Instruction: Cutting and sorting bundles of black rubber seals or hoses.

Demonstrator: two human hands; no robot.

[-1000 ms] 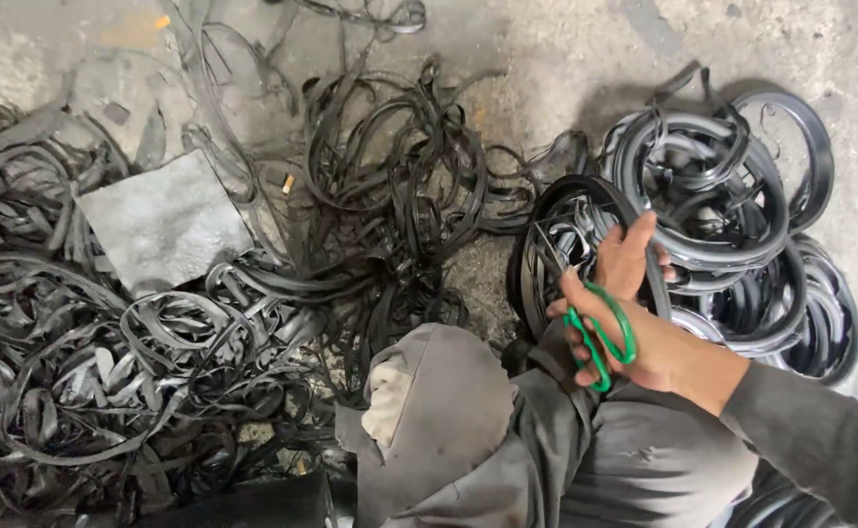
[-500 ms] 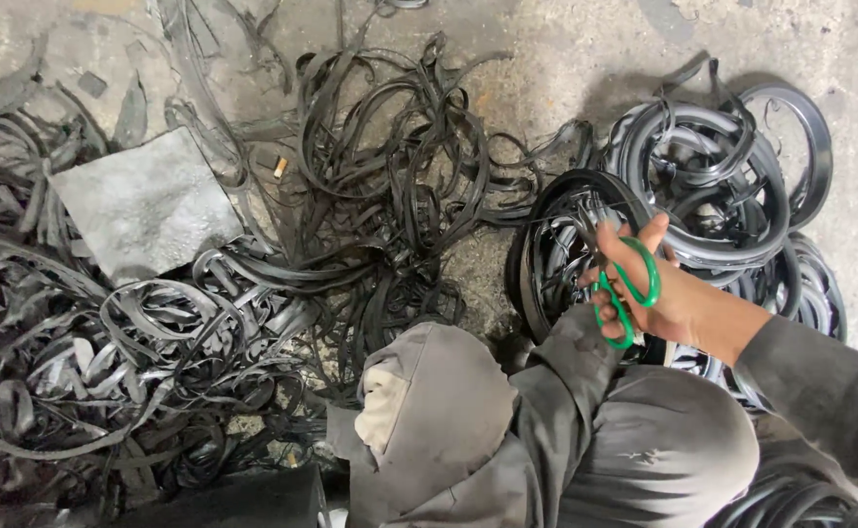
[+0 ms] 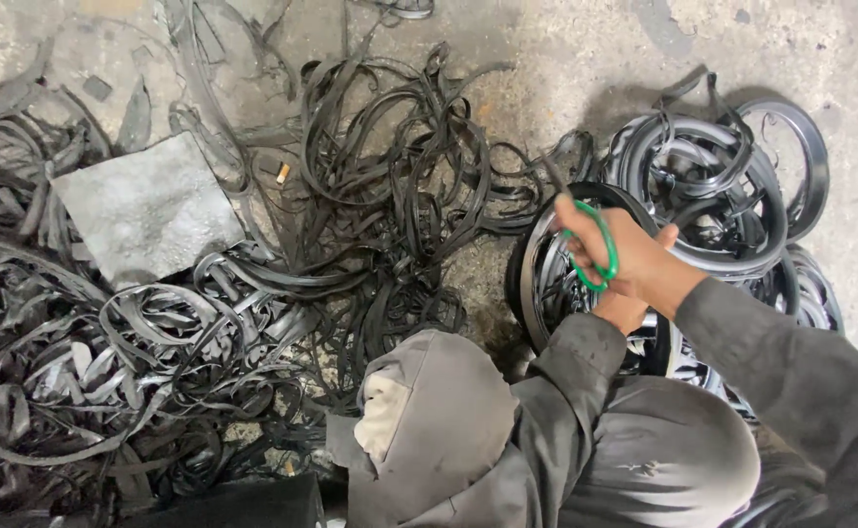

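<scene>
Since 0.5 s ago I note the right hand (image 3: pixel 634 262) has shifted slightly left, fingers closed through the green scissors (image 3: pixel 590 249), blades over the black rubber ring (image 3: pixel 537 274). My left hand (image 3: pixel 620 311) sits beneath it, mostly hidden; I cannot tell its grip. Stacked rings (image 3: pixel 732 186) lie right, cut strips (image 3: pixel 390 196) and 1 grey slab (image 3: pixel 145 210) left, on concrete floor (image 3: pixel 566 49).

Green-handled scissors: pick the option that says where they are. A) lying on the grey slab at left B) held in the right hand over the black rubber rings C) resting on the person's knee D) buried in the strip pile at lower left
B: the right hand has its fingers through the green-handled scissors, raised above the black rubber rings at right, well away from the grey slab.
</scene>
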